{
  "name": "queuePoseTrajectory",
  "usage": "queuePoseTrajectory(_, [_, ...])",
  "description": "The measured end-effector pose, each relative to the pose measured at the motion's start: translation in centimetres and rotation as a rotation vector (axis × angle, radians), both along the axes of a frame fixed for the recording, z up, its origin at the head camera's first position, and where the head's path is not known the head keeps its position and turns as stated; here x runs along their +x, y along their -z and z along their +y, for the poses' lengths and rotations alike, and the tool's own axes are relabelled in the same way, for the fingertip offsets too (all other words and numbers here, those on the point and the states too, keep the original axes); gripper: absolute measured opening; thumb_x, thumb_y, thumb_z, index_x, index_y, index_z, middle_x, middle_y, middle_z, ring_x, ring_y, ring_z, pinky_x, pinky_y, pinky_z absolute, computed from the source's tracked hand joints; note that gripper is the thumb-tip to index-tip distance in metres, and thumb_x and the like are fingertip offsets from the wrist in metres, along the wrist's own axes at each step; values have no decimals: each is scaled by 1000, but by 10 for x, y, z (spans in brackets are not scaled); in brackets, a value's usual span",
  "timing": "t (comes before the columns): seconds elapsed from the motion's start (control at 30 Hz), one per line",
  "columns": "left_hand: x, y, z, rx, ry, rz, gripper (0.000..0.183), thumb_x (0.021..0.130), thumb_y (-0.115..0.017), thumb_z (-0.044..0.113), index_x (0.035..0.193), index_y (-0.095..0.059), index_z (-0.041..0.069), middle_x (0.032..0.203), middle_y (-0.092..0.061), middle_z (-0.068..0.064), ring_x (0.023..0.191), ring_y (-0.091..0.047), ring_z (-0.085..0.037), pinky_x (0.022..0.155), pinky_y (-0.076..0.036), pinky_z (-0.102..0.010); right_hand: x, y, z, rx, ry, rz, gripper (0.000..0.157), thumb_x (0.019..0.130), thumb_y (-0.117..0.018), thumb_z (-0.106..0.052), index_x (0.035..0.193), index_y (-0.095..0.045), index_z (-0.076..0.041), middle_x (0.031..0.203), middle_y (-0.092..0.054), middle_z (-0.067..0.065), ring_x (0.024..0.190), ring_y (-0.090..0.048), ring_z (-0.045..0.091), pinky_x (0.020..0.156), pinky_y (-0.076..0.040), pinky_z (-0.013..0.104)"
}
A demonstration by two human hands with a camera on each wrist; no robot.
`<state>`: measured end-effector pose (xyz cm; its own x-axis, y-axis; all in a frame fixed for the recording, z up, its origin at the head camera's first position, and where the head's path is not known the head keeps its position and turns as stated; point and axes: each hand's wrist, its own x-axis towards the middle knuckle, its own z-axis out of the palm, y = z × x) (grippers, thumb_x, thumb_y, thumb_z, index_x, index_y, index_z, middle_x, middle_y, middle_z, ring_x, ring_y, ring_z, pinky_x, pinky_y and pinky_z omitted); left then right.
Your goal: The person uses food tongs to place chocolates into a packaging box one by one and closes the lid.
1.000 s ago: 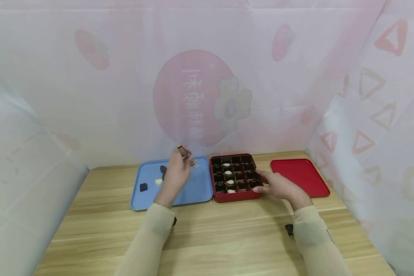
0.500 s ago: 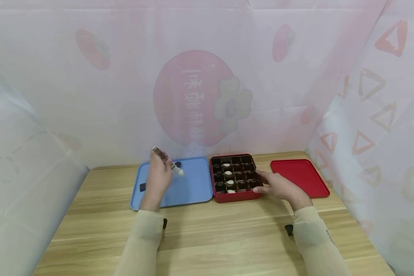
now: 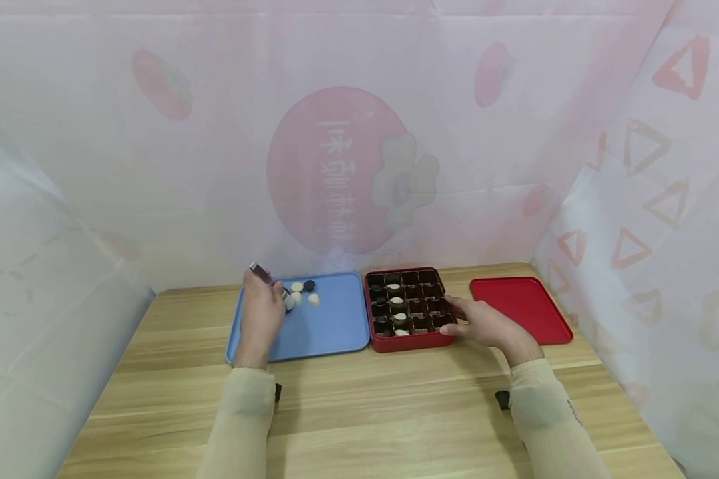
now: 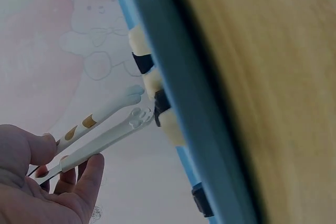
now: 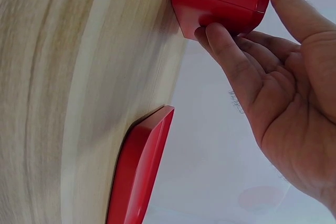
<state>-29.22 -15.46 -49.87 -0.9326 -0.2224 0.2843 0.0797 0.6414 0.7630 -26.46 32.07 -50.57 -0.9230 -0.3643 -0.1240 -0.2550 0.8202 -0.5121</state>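
My left hand (image 3: 259, 319) holds a pair of small tongs (image 4: 102, 142), white with gold spots and paw-shaped ends, over the blue tray (image 3: 335, 339). In the left wrist view the tong tips stand apart, right by a cluster of cream and dark chocolates (image 4: 169, 125). Other cream chocolates (image 3: 314, 300) and a round dark chocolate (image 3: 309, 285) lie on the tray's back part. The right hand (image 3: 485, 320) grips the right front corner of a red box (image 3: 409, 342), thumb and fingers on different sides. Cream chocolates (image 3: 397, 301) fill the box's second column; dark ones sit in the left column.
A shallow red lid (image 3: 521, 307) lies right of the box. A square dark chocolate (image 4: 200, 199) lies apart from the cluster. Behind the wooden table (image 3: 395, 412) hangs a printed fabric wall (image 3: 216, 199), with more fabric at both sides.
My left hand has moved left over the tray with the tongs, uncovering cream and dark chocolates at the tray's back. The right hand stays on the box.
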Motion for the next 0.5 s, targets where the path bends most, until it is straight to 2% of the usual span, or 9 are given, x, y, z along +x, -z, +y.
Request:
queuePoseTrajectory(0.13, [-4,5,-2,-8,-20,-18,44,125,-51,13,159,-37,-10,151,-54,-39,141,-64,-56,124,-57,-68,1,-1,-1,-1,10,0,92,109,-85,-49,179,-45,-5,174,-58,32,159,-61,53,129,-57,68])
queuePoseTrajectory(0.17, [-5,6,-2,-7,-24,-16,44,125,-51,13,159,-37,-11,151,-54,-38,141,-64,-56,125,-57,-68,5,-9,-6,10,22,-29,92,109,-86,-43,179,-44,-1,175,-56,33,161,-58,55,132,-52,73])
queuePoseTrajectory(0.2, [-6,6,-3,-7,-27,-11,44,124,-51,13,159,-38,-10,150,-54,-38,142,-64,-55,125,-56,-68,7,-10,-7,11,23,-25,92,109,-86,-42,179,-44,-1,175,-56,33,161,-58,55,132,-52,72])
queuePoseTrajectory(0.5, [-11,8,-1,-11,-38,-9,46,124,-52,13,160,-37,-11,148,-55,-39,139,-65,-56,121,-59,-68,7,-11,-8,9,11,-14,92,109,-87,-41,178,-44,1,174,-56,34,160,-60,55,131,-53,72])
